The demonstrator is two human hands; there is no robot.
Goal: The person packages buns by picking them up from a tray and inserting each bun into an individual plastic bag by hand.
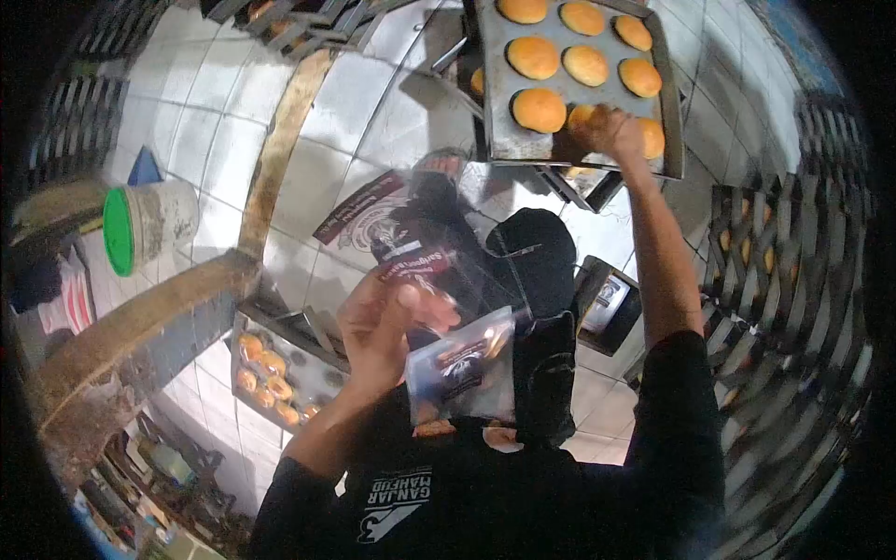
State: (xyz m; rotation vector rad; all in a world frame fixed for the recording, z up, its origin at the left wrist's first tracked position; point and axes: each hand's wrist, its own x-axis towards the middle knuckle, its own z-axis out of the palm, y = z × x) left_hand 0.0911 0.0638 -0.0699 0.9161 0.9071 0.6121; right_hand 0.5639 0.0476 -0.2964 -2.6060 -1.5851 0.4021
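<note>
You get a bowed view with black corners, cool light whitening the floor tiles (219, 89), dark shadows beside the tray (509, 140), glare on the plastic bag (464, 378), blur softening your right hand (611, 135), and racks (793, 252) bending hazily along the right edge.

You're in a black short-sleeved T-shirt (541, 495), dull dark fabric. White print (397, 504) on your left chest: block capitals reading "GANJAR MAHFUD", plus a slanted white shape with a "3". Left sleeve (285, 490) and right sleeve (677, 383) both black; right one is a loose cut, ends around the elbow. Forearms (665, 252) bare past the hems, left hand (383, 322) and right hand (611, 135) bare too. Your legwear (537, 243) is also black; thin pale lines across it, can't tell if stitching.
</note>
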